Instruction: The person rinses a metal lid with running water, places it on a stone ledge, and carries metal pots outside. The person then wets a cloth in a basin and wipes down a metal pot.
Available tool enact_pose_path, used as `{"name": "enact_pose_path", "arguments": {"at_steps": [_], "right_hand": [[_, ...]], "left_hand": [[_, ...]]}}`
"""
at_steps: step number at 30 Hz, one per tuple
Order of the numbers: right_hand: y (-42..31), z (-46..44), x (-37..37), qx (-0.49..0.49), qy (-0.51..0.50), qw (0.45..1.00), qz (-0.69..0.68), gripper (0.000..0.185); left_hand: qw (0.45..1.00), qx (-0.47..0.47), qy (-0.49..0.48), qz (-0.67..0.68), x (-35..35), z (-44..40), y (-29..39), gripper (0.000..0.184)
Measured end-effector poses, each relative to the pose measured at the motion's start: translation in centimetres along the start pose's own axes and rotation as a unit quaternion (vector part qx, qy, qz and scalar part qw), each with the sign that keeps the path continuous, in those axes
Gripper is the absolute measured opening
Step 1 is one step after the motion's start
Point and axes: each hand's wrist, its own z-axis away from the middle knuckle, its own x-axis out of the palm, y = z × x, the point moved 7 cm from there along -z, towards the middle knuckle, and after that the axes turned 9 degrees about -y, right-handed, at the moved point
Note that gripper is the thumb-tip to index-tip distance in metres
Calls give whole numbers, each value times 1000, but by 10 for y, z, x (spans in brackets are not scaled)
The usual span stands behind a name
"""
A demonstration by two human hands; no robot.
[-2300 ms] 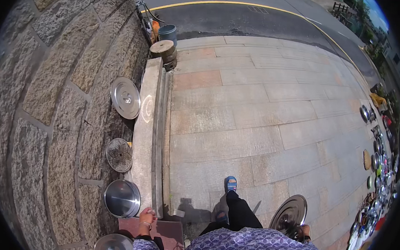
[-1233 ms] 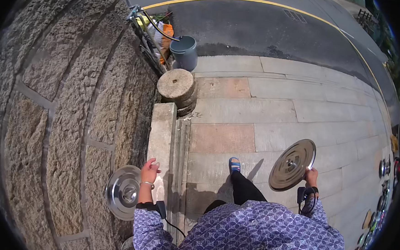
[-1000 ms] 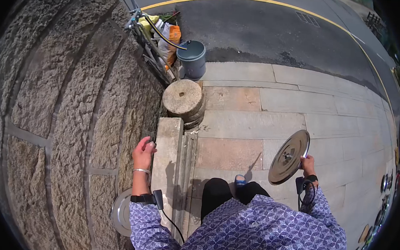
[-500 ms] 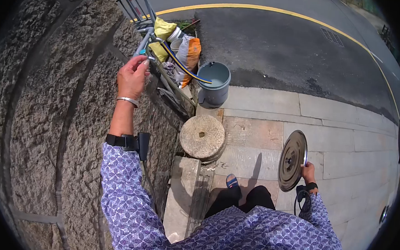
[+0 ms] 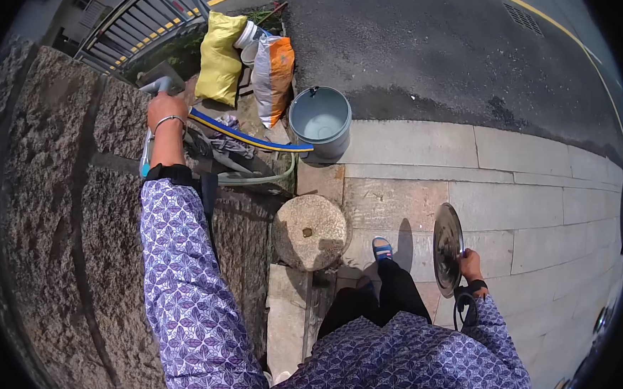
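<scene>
My left hand (image 5: 167, 113) is closed at the upper end of a blue and yellow hose (image 5: 250, 142), beside a grey pipe (image 5: 159, 84); its fingertips are hidden. The hose's other end rests over the rim of a grey bucket (image 5: 340, 141), which has some water in its bottom. A teal handle (image 5: 145, 168) shows below my left wrist. Low on the right, my right hand (image 5: 470, 265) grips a round metal lid (image 5: 447, 247) by its edge and holds it upright, away from the bucket.
A round millstone (image 5: 309, 230) stands before my feet, against the rough stone wall (image 5: 48, 178). A yellow sack (image 5: 221, 57) and a white and orange sack (image 5: 271, 78) sit behind the hose. A metal railing (image 5: 140, 23) is at the back left. Paving slabs (image 5: 414, 144) meet the asphalt.
My left hand has moved from beside the teal handle to the hose's upper end. A foot has stepped forward, and the view has shifted. The lid stays in my right hand.
</scene>
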Motion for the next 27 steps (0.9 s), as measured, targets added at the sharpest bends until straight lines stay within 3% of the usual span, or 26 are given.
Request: {"name": "enact_pose_path", "arguments": {"at_steps": [2, 7, 9, 12, 16, 19, 22, 27], "right_hand": [[-1, -16, 2, -40, 9, 999, -7, 19], [-37, -50, -3, -12, -60, 998, 17, 25], [-53, -70, 1, -28, -64, 997, 15, 25], [-108, -91, 3, -58, -60, 996, 18, 25], [-177, -125, 32, -96, -74, 992, 25, 25], [-242, -144, 51, -136, -79, 987, 18, 24], [-318, -150, 59, -174, -100, 980, 1, 21], [-415, -158, 79, -227, -116, 967, 20, 20]], "left_hand": [[999, 14, 45, 17, 0, -10, -10, 38], [995, 34, 85, 38, 22, -20, -32, 37], [984, 77, 145, 69, 22, -21, -39, 34], [965, 145, 188, 111, 21, -21, -45, 33], [966, 135, 191, 112, 24, -17, -47, 34], [971, 63, 222, 66, 22, -14, -47, 39], [980, -27, 197, -3, 10, -7, -28, 39], [982, -97, 159, -7, 8, -13, -23, 43]]}}
